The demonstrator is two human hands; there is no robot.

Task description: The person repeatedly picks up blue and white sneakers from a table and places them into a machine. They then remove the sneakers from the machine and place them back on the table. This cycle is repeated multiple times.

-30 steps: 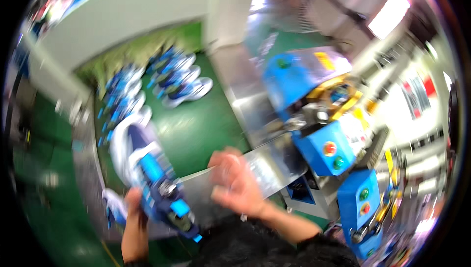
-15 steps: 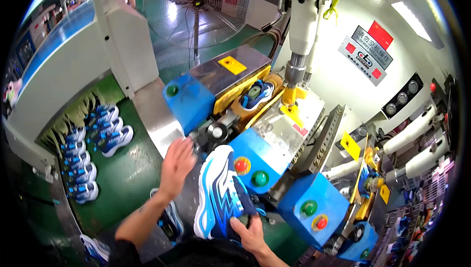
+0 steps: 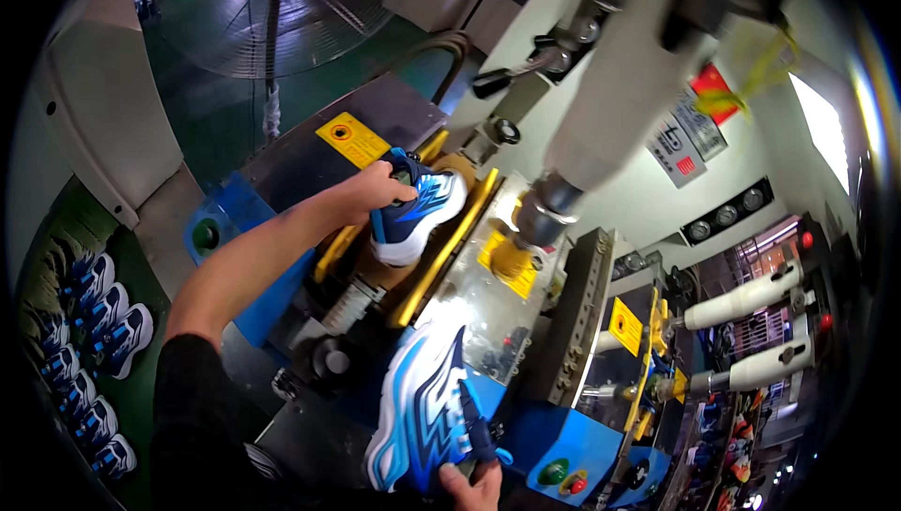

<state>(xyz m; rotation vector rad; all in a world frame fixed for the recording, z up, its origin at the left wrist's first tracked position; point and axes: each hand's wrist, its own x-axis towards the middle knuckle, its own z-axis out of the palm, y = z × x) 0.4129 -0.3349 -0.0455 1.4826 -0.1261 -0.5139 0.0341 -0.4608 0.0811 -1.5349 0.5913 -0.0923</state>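
My left hand [image 3: 383, 184] reaches over the press and grips a dark blue and white sneaker [image 3: 427, 201] by its collar. That sneaker is tilted, sole edge toward the right, above the slot between two yellow side pads [image 3: 450, 244]. Low in the middle, my right hand [image 3: 474, 488] is closed around the heel end of a second sneaker [image 3: 418, 417], white with light and dark blue stripes. Its toe points up and away from me. The white press arm [image 3: 610, 89], with a yellow tip [image 3: 510, 258], stands just right of the slot.
Several matching sneakers [image 3: 94, 361] stand on a green belt [image 3: 160, 323] at the left. A blue box with a green button [image 3: 204, 235] fronts the press. Another press station [image 3: 582, 436] stands at right, and a large wire fan [image 3: 277, 23] behind.
My left hand has gone from open in front of the press to gripping the sneaker in it, which is now tilted up. My right hand keeps its sneaker. The whole view has shifted.
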